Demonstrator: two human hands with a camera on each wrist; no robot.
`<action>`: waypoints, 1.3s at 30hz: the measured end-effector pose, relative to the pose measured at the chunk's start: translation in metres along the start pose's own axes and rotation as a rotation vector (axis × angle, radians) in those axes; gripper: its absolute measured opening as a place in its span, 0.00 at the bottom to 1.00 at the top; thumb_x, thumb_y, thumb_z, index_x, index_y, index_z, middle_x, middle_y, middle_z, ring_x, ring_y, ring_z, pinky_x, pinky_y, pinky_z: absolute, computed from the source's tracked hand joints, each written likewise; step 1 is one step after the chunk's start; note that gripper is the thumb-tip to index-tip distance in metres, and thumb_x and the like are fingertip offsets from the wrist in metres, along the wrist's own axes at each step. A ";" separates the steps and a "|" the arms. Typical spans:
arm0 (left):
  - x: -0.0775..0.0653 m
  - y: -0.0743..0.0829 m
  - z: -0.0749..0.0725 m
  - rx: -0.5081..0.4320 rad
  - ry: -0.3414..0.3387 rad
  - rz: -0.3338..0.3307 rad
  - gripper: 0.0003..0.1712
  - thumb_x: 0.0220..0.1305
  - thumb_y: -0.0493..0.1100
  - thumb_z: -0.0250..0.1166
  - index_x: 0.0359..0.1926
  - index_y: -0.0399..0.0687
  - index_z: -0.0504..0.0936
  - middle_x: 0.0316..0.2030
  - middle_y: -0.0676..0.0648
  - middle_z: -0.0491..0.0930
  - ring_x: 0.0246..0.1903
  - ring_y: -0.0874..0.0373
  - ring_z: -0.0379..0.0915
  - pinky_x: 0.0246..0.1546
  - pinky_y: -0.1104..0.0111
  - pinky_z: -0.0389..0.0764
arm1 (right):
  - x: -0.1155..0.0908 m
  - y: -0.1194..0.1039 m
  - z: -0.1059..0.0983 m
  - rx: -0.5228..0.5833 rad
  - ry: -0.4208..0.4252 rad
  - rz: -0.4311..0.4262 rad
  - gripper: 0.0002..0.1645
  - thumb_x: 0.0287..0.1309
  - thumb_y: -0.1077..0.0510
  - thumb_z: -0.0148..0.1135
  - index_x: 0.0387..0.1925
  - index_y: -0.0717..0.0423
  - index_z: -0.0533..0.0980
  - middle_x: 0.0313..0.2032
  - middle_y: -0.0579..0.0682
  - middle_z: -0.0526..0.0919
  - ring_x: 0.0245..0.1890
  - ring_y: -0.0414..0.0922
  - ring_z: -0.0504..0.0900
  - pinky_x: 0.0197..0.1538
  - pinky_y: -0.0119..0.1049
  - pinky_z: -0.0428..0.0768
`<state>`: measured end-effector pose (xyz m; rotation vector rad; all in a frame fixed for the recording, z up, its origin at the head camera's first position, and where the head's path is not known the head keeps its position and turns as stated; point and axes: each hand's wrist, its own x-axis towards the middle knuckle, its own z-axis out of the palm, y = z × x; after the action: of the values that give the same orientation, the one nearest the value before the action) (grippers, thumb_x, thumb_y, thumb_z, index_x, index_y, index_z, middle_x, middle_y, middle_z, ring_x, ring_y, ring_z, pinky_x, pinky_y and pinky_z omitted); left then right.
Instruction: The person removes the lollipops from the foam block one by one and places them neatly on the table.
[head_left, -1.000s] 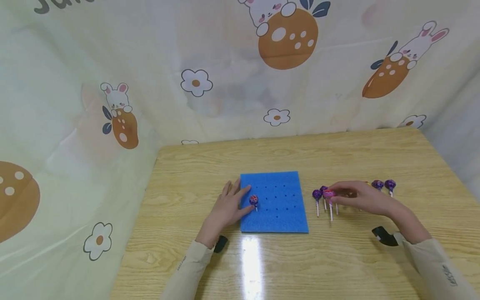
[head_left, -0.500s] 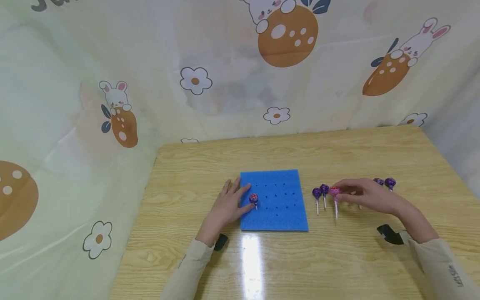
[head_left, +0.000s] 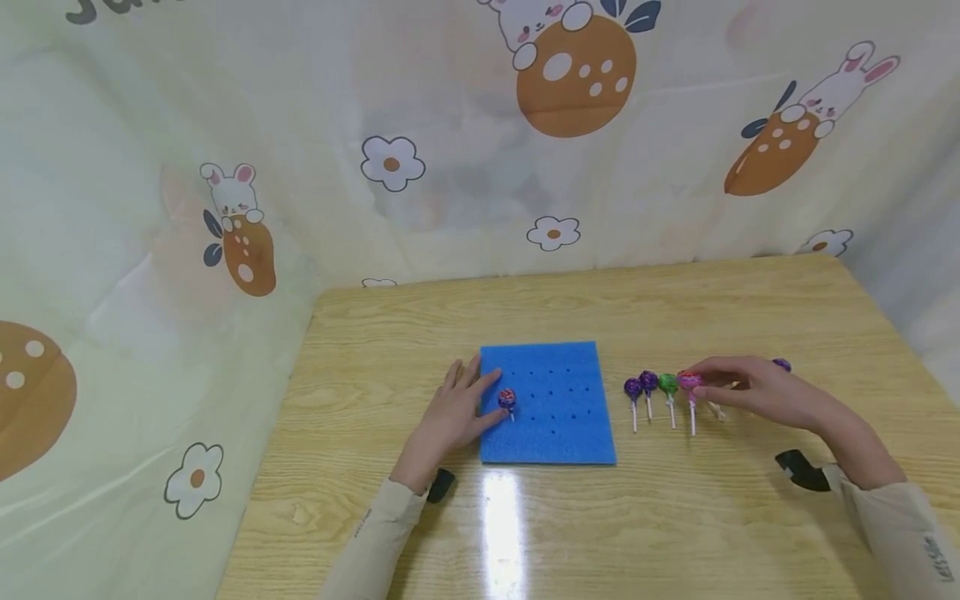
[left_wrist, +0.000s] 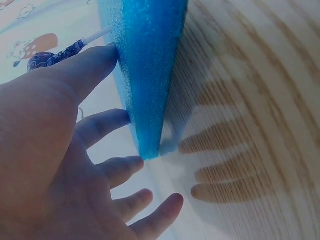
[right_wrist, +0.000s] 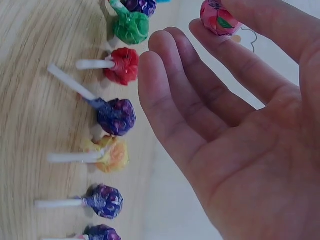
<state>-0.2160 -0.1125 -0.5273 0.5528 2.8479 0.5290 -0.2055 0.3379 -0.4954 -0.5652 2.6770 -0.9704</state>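
A blue foam slab (head_left: pixel 573 446) with rows of small holes lies on the table. One lollipop in a purple-and-red wrapper (head_left: pixel 507 399) stands in it by its stick. My left hand (head_left: pixel 450 417) rests at the slab's left side, fingers spread, thumb and index tip on its face near that stick. Between thumb and index finger, my right hand (head_left: pixel 765 393) pinches a pink lollipop (right_wrist: pixel 218 20) by its wrapped head, stick pointing down. It hovers over a row of lollipops, just right of the green lollipop (head_left: pixel 667 383), and hides part of the row in the head view.
Two purple lollipops lie left of the green one, the outermost purple lollipop (head_left: pixel 633 388) nearest the slab. Under the right hand lie a red lollipop (right_wrist: pixel 122 66), a yellow lollipop (right_wrist: pixel 113 154) and several purple ones. A patterned cloth (head_left: pixel 450 225) hangs behind the table.
My right hand has shifted to the right along the row, carrying the pink lollipop. The green lollipop has come into sight. My left hand has stayed in place.
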 end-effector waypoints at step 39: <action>0.000 0.001 -0.001 0.001 -0.008 -0.008 0.40 0.70 0.64 0.59 0.77 0.58 0.62 0.81 0.43 0.44 0.79 0.36 0.36 0.70 0.35 0.57 | -0.027 0.048 -0.047 -0.057 -0.053 0.140 0.26 0.72 0.51 0.58 0.63 0.63 0.74 0.55 0.60 0.82 0.43 0.23 0.77 0.38 0.29 0.80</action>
<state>-0.2155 -0.1117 -0.5257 0.5416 2.8421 0.5232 -0.2107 0.4099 -0.4888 -0.4025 2.6637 -0.8319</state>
